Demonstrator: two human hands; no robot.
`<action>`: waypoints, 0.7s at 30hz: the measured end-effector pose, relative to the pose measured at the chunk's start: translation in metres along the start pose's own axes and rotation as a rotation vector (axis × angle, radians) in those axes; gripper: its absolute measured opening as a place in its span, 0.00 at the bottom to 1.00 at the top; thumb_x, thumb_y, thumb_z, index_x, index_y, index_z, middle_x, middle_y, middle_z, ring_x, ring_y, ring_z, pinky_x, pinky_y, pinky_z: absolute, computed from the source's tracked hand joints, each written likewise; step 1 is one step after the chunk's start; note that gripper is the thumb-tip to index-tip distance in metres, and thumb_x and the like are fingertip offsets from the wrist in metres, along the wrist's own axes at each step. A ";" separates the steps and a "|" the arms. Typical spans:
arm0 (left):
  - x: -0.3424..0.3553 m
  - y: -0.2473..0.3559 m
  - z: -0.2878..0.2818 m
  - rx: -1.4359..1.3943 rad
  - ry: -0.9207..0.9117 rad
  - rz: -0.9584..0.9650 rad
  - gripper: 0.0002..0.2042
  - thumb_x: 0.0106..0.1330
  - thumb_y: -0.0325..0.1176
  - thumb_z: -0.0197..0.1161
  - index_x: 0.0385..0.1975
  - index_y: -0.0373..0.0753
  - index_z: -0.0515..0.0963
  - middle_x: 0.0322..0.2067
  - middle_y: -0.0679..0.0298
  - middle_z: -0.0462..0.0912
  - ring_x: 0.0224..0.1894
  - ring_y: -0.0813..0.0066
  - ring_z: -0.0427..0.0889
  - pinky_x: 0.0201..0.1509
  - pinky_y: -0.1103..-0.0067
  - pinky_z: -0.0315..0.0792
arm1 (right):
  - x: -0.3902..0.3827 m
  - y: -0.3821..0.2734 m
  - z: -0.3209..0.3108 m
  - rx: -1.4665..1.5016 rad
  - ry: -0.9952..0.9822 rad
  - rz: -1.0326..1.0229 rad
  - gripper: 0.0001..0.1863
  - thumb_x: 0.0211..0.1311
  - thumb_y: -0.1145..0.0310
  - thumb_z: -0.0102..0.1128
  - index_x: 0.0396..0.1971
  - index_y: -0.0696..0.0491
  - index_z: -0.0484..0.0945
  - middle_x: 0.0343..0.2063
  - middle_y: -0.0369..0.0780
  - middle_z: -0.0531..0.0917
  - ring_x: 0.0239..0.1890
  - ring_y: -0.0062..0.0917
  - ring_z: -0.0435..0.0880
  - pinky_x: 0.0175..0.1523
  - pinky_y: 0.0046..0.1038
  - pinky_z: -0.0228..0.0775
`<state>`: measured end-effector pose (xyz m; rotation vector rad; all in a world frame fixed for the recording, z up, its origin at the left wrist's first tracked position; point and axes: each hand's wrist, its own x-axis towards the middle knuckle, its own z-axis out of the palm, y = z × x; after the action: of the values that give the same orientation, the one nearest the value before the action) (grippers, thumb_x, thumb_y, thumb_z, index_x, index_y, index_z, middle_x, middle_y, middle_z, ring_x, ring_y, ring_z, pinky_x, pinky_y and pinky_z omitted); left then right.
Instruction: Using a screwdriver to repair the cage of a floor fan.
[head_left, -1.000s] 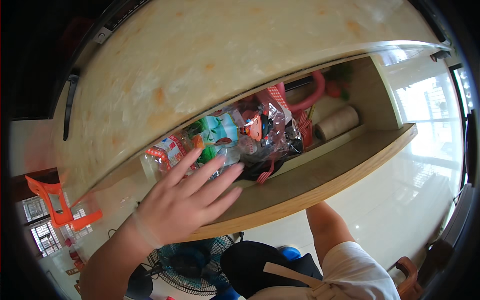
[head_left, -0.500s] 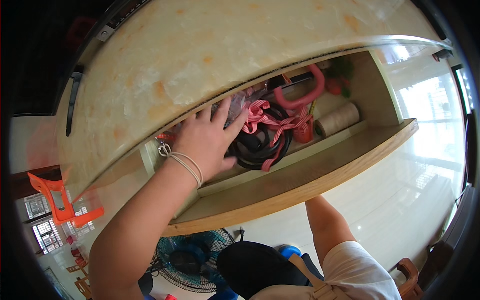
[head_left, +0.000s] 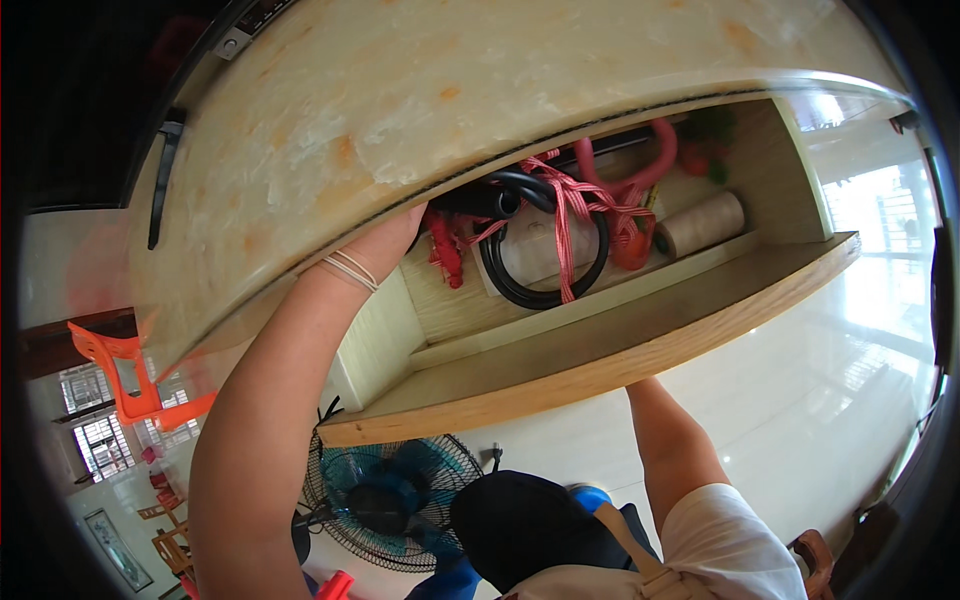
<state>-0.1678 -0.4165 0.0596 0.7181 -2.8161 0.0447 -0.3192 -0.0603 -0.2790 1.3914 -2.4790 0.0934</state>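
Note:
My left hand (head_left: 395, 243) reaches in under the marble top, into the back left of an open wooden drawer (head_left: 600, 372). Its fingers are hidden beneath the edge. Closest to it lie a black cylindrical object (head_left: 492, 202) and a bunched red cord-like piece (head_left: 447, 256). A thick black cable or tube (head_left: 532, 300) forms a loop, tangled with pink-and-white striped ribbon (head_left: 565, 235). To the right are a pink curved bar (head_left: 661, 150), a beige spool of thread (head_left: 705, 225) and an orange-red object (head_left: 630, 252). My right forearm (head_left: 668, 430) goes beneath the drawer front, which hides that hand.
The marble countertop (head_left: 400, 110) overhangs the drawer. A floor fan (head_left: 385, 495) stands below at the left, close to the drawer front. An orange plastic chair (head_left: 125, 375) is at the far left; a black handle-like bar (head_left: 164, 185) sits near the countertop's left end.
My left hand has gone from above the clutter to deeper under the marble edge. The black loop and ribbon have shifted, baring the drawer's left floor and a pale flat item.

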 end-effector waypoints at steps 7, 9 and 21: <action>0.012 0.006 0.003 0.218 -0.214 0.006 0.17 0.64 0.36 0.58 0.52 0.42 0.75 0.49 0.51 0.78 0.52 0.49 0.75 0.59 0.62 0.69 | 0.001 -0.002 0.001 -0.025 0.048 -0.016 0.35 0.64 0.41 0.41 0.63 0.48 0.69 0.65 0.44 0.68 0.71 0.39 0.55 0.72 0.48 0.34; 0.013 0.033 -0.018 0.207 -0.379 0.032 0.28 0.59 0.34 0.63 0.62 0.48 0.68 0.58 0.52 0.72 0.59 0.51 0.71 0.64 0.62 0.66 | 0.008 -0.006 -0.008 0.067 -0.042 0.051 0.34 0.63 0.42 0.43 0.62 0.48 0.70 0.64 0.44 0.69 0.70 0.38 0.57 0.71 0.47 0.37; 0.022 0.102 -0.010 0.058 -0.466 0.871 0.33 0.61 0.27 0.54 0.66 0.68 0.61 0.67 0.68 0.64 0.55 0.69 0.74 0.69 0.53 0.55 | 0.038 -0.015 -0.049 0.449 -0.486 0.373 0.28 0.59 0.46 0.52 0.57 0.45 0.75 0.59 0.39 0.74 0.66 0.38 0.64 0.67 0.45 0.48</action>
<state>-0.2328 -0.3365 0.0769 -0.6134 -3.3346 0.1178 -0.3139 -0.0905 -0.2227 1.1825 -3.2616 0.4669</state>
